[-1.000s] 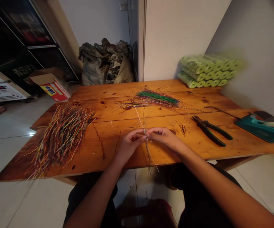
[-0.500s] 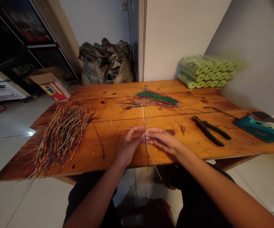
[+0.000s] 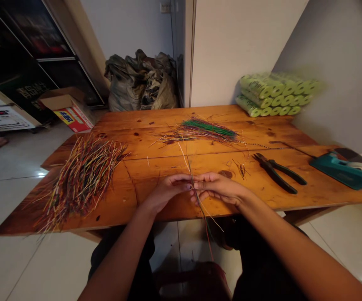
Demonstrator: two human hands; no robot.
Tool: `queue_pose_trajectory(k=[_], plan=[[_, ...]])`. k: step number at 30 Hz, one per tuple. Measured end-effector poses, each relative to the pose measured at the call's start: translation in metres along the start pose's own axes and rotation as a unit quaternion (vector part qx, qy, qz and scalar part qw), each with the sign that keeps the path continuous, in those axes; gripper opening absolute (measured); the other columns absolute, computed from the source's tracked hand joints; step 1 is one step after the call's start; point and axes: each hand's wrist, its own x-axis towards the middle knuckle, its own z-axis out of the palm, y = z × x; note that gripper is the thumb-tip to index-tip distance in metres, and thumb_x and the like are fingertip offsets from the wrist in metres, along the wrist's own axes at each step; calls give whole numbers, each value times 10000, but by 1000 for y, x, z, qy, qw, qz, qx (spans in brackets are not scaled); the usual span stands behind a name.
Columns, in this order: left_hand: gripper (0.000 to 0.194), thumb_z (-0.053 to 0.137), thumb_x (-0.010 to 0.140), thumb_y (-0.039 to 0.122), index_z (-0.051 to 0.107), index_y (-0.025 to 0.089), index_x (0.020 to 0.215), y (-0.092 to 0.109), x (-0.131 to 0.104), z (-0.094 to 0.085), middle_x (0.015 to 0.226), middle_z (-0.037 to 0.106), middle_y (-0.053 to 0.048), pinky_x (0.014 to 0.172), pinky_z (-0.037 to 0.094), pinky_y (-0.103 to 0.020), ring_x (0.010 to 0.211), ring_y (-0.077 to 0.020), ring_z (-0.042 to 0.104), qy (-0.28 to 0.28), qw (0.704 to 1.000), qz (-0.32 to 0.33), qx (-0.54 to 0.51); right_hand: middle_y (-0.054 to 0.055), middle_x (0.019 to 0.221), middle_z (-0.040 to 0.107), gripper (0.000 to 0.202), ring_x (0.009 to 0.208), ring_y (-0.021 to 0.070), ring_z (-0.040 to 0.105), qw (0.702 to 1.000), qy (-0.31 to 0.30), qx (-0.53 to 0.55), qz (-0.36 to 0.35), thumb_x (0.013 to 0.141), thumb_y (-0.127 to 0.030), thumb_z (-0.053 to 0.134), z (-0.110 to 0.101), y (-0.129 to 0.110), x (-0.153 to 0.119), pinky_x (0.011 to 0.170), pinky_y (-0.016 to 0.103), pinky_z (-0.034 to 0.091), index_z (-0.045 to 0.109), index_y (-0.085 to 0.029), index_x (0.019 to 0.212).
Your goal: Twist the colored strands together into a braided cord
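Several thin wires, some pale, some dark and one reddish, run between my fingertips and hang down past the table's front edge. My left hand pinches them from the left, thumb and index finger together. From the right, my right hand grips the same wires with thumb and fingers, the fingertips of both hands touching or nearly so. The upper ends of the wires point away over the wooden table. Beyond them lies a bundle of green and reddish wires.
A big pile of multicoloured wires covers the table's left. On the right are pliers, wire scraps and a teal tape dispenser. Green-wrapped rolls are stacked at the back right. An open carton and bulging sacks stand beyond.
Both hands have lowered slightly. The wires now slant, their upper ends leaning further left and their lower ends swung right. Both hands still hold them.
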Motion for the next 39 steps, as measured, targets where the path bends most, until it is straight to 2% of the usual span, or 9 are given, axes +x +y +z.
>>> queue_pose_trajectory(k=[5, 15, 19, 23, 26, 30, 34, 36, 39], plan=[[109, 708, 617, 226, 658, 167, 694, -1, 0, 3, 753, 642, -5, 718, 425, -241, 720, -118, 574, 29, 999, 29, -14, -8, 713, 603, 109, 632, 88, 607, 1000, 16, 18, 18, 716, -258, 651, 5, 0, 2, 647, 230, 522, 636, -154, 746], [145, 634, 686, 285, 554, 176, 634, -12, 6, 25, 646, 553, 32, 672, 405, -225, 655, -107, 517, 210, 969, 132, 19, -14, 685, 598, 149, 627, 69, 579, 989, 128, 68, -26, 650, -260, 705, 7, 3, 9, 704, 216, 494, 632, -150, 719], [151, 608, 710, 273, 523, 179, 628, -17, 10, 23, 645, 526, 35, 661, 404, -222, 651, -105, 506, 259, 950, 162, 72, -12, 660, 593, 194, 621, 83, 561, 983, 171, 35, -58, 629, -303, 712, 11, 6, 15, 681, 229, 460, 615, -150, 700], [49, 586, 729, 235, 591, 189, 713, -11, 10, 12, 785, 537, -6, 759, 427, -272, 805, -146, 535, 247, 928, 206, 187, -32, 596, 571, 189, 573, 89, 524, 978, 189, -43, -81, 630, -314, 700, 13, 6, 22, 649, 236, 422, 604, -158, 677], [105, 564, 753, 245, 660, 214, 783, 0, 5, 4, 902, 519, -34, 858, 411, -333, 948, -186, 512, 218, 894, 239, 311, -32, 577, 561, 168, 577, 103, 522, 976, 180, -85, -91, 674, -326, 649, 13, 3, 23, 636, 240, 409, 595, -168, 663], [159, 536, 784, 293, 680, 269, 850, 9, 0, -5, 969, 503, -39, 837, 427, -372, 955, -206, 490, 207, 823, 254, 464, -27, 567, 575, 124, 587, 118, 537, 963, 207, -141, -95, 699, -294, 604, 14, 2, 25, 641, 248, 412, 587, -176, 668], [124, 562, 767, 270, 662, 264, 838, 8, 1, -11, 962, 530, -46, 829, 423, -390, 948, -224, 478, 213, 742, 303, 559, -17, 570, 594, 58, 537, 120, 522, 919, 289, -250, -99, 710, -220, 559, 16, 5, 28, 562, 238, 400, 602, -182, 700], [92, 566, 761, 258, 643, 243, 808, 5, 2, -13, 976, 539, -48, 830, 430, -388, 949, -223, 486, 212, 729, 312, 571, -3, 599, 613, 85, 541, 126, 524, 889, 310, -319, -112, 726, -207, 537, 18, 5, 28, 542, 237, 390, 619, -183, 719], [88, 533, 782, 239, 611, 218, 817, 1, 4, -12, 994, 536, -52, 836, 450, -376, 970, -213, 501, 216, 754, 296, 544, 13, 645, 625, 106, 574, 135, 540, 850, 325, -390, -143, 742, -195, 521, 21, 2, 25, 559, 240, 396, 626, -186, 729]])
